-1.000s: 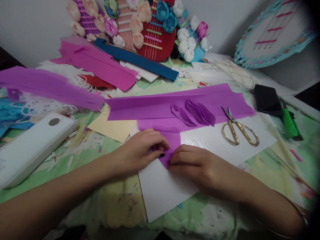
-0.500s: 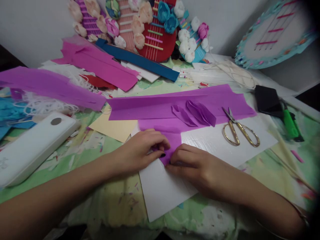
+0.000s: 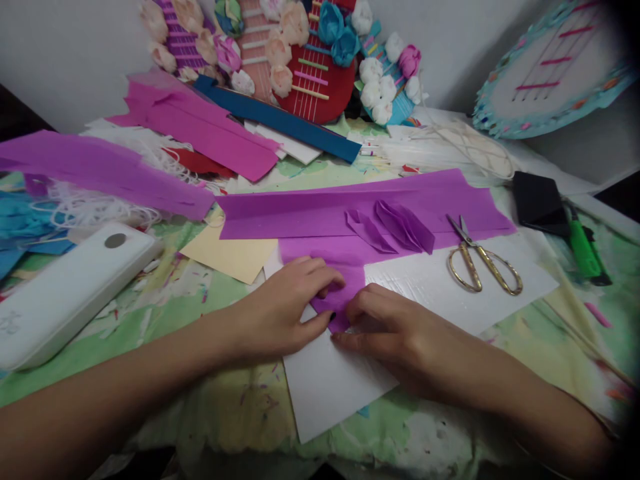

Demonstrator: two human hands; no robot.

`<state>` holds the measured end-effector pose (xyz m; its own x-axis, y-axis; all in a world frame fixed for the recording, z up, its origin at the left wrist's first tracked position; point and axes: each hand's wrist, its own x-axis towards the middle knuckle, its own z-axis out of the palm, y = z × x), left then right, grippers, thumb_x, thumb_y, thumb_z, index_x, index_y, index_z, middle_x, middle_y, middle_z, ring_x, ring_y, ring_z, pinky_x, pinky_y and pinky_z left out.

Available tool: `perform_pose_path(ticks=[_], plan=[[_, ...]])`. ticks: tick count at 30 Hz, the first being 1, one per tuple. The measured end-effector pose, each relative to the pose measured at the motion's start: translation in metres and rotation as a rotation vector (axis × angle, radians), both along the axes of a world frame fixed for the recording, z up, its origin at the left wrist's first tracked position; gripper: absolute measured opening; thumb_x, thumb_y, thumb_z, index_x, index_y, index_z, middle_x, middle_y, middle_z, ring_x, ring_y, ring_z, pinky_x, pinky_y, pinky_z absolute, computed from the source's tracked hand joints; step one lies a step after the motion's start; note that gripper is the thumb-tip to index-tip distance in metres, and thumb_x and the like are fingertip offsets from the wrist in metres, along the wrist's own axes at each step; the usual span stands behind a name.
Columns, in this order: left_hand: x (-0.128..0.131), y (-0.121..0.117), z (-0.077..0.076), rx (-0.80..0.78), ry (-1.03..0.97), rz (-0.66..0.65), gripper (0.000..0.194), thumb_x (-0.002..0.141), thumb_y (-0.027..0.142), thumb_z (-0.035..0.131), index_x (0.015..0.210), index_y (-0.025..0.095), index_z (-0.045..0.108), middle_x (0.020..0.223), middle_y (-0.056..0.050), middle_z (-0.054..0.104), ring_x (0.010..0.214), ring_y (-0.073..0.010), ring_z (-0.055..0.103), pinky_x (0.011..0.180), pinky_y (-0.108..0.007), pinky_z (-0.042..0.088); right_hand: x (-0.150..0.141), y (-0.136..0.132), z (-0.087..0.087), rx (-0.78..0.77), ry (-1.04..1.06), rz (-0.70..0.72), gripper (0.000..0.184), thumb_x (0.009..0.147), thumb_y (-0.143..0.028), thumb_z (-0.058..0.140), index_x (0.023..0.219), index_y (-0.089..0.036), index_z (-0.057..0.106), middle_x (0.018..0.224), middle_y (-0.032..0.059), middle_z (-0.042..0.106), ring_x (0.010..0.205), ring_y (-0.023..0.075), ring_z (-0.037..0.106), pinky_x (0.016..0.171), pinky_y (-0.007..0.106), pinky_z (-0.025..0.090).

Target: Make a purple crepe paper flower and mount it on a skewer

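A sheet of purple crepe paper [image 3: 355, 277] lies over a white board [image 3: 325, 393], with its lower corner between my hands. My left hand [image 3: 295, 300] rests on the paper's left side, thumb and index finger apart. At the paper's lower right edge is my right hand [image 3: 395, 327], its thumb and curled index finger slightly apart; its other fingers are partly hidden. Beyond them, folded purple petal-shaped pieces [image 3: 405, 227] sit on a long folded purple strip [image 3: 300, 213]. Gold-handled scissors [image 3: 473, 257] lie partly open on the board to the right.
A white power bank-like device [image 3: 75, 293] is at left, near white string [image 3: 100, 203]. Pink paper [image 3: 200, 130] and a blue strip [image 3: 285, 120] lie behind. A black phone-like object [image 3: 540, 200] and green-handled cutter [image 3: 583, 247] are at right. Flower-decorated crafts [image 3: 315, 87] lean on the wall.
My left thumb and index finger have spread a little wider. The fingers of my right hand have also parted slightly at the paper's corner. The view has shifted slightly.
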<state>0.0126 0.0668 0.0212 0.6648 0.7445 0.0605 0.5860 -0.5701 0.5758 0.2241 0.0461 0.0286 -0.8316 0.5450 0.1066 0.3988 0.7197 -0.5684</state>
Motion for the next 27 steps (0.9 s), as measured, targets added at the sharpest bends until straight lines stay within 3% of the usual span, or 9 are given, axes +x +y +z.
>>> perform_pose_path(ticks=[5, 13, 20, 27], plan=[[-0.0003, -0.0013, 0.0004, 0.017, 0.028, -0.062, 0.032, 0.082, 0.02, 0.049, 0.114, 0.02, 0.051, 0.104, -0.008, 0.055, 0.097, -0.0235, 0.048, 0.084, -0.039, 0.04, 0.0051, 0.0015, -0.0041, 0.145, -0.039, 0.052, 0.026, 0.085, -0.014, 0.055, 0.108, -0.021, 0.064, 0.103, 0.0096, 0.054, 0.097, 0.0222, 0.045, 0.081, 0.039, 0.039], [-0.0013, 0.001, 0.0016, -0.004, 0.032, -0.066, 0.034, 0.086, 0.014, 0.041, 0.118, 0.019, 0.048, 0.11, -0.01, 0.054, 0.102, -0.024, 0.047, 0.089, -0.041, 0.04, 0.0068, 0.0017, -0.0031, 0.114, -0.086, 0.041, 0.031, 0.081, -0.013, 0.059, 0.11, -0.023, 0.063, 0.098, 0.0086, 0.051, 0.092, 0.0215, 0.042, 0.079, 0.038, 0.038], [-0.0021, -0.0005, -0.0027, 0.031, 0.049, -0.08, 0.041, 0.083, 0.031, 0.053, 0.122, 0.019, 0.047, 0.113, -0.012, 0.052, 0.104, -0.0276, 0.046, 0.09, -0.045, 0.039, 0.0063, 0.0019, -0.0029, 0.126, -0.07, 0.036, 0.027, 0.083, -0.014, 0.058, 0.107, -0.023, 0.064, 0.096, 0.0077, 0.052, 0.091, 0.0206, 0.043, 0.078, 0.036, 0.037], [-0.0038, 0.0028, -0.0052, -0.01, -0.002, -0.1, 0.043, 0.088, 0.021, 0.046, 0.131, 0.026, 0.04, 0.11, -0.009, 0.052, 0.101, -0.0233, 0.047, 0.087, -0.04, 0.04, 0.0059, 0.0008, -0.0034, 0.122, -0.086, 0.028, 0.028, 0.082, -0.015, 0.059, 0.108, -0.023, 0.064, 0.094, 0.0075, 0.051, 0.09, 0.0213, 0.042, 0.079, 0.037, 0.037]])
